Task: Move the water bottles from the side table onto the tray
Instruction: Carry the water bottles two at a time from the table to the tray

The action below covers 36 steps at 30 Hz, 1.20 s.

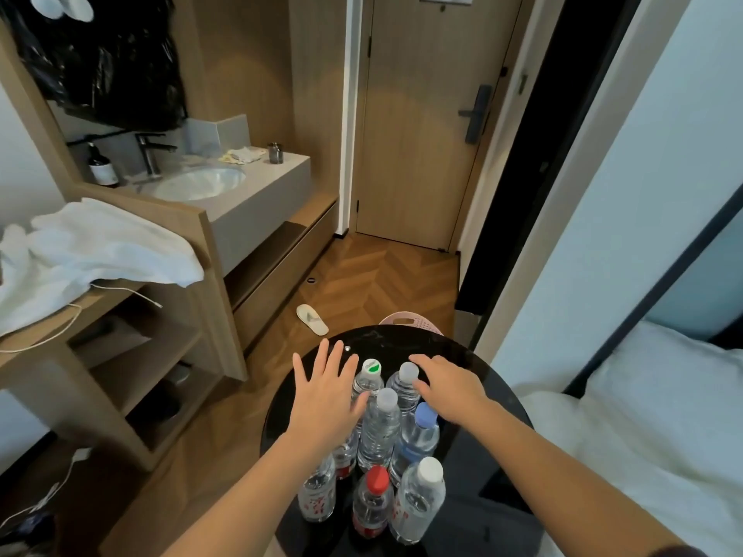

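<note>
While the water bottles [380,432] all stand upright in a tight cluster on the round black side table [474,379], we see no tray anywhere in the head view, so we judge the task barely begun. We count about eight clear bottles with white, green, blue and red caps, and none appears to have been moved.

Both bare arms reach forward over the cluster. The left hand [325,396] is spread flat with straight fingers, grasping nothing, and hovers over the left edge of the group, just beside the green-capped bottle [370,369]. The right hand [450,389] hangs with loosely bent fingers over the far right of the group, at the top of a white-capped bottle [407,375]. We cannot tell whether it touches the cap, but it has not closed round anything.

Beyond the table's far edge, the rim of a pink perforated basket [410,320] peeks out. We cannot say whether it serves as the tray. A white bed [643,396] lies to the right.

Every bottle remains to be lifted and carried over.
</note>
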Motion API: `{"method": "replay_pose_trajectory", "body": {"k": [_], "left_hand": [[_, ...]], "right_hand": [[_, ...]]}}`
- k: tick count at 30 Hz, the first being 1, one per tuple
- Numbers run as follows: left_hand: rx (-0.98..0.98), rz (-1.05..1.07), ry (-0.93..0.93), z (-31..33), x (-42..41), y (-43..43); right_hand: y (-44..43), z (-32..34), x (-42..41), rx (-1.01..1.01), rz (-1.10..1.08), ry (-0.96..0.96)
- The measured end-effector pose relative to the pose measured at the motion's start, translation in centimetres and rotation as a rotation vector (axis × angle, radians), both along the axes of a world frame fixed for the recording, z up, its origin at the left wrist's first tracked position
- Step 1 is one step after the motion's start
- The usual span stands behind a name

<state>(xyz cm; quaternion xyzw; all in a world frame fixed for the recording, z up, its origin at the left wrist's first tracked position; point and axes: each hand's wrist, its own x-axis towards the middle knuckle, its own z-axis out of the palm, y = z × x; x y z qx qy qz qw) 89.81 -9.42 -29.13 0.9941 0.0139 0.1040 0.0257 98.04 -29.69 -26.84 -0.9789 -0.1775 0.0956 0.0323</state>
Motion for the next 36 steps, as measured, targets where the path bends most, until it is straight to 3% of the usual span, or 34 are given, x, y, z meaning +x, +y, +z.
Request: {"method": "replay_pose_trajectory", "body": {"k": [14, 26, 28, 33, 36], "left_hand": [[-0.031, -0.016, 0.045, -1.1, 0.9, -0.2], [-0.080, -0.095, -0.179, -0.4, 2.2, -2.4], [-0.047, -0.092, -0.116, 0.1, 3.0, -2.1], [0.075, -0.255, 0.276, 0.7, 5.4, -1.7], [0.032, -0.256, 0.373, 0.5, 6.5, -1.7]], "right_hand": [[0.6, -1.2, 1.6, 0.155, -0.049, 0.098], [-4.4, -0.8, 0.5, 0.252, -0.143, 0.133], [-4.6, -0.9, 0.2, 0.252, -0.141, 0.133], [-5.2, -1.1, -0.3, 0.271, -0.155, 0.132], [-5.6, -1.2, -0.9, 0.280, -0.164, 0.130]]}}
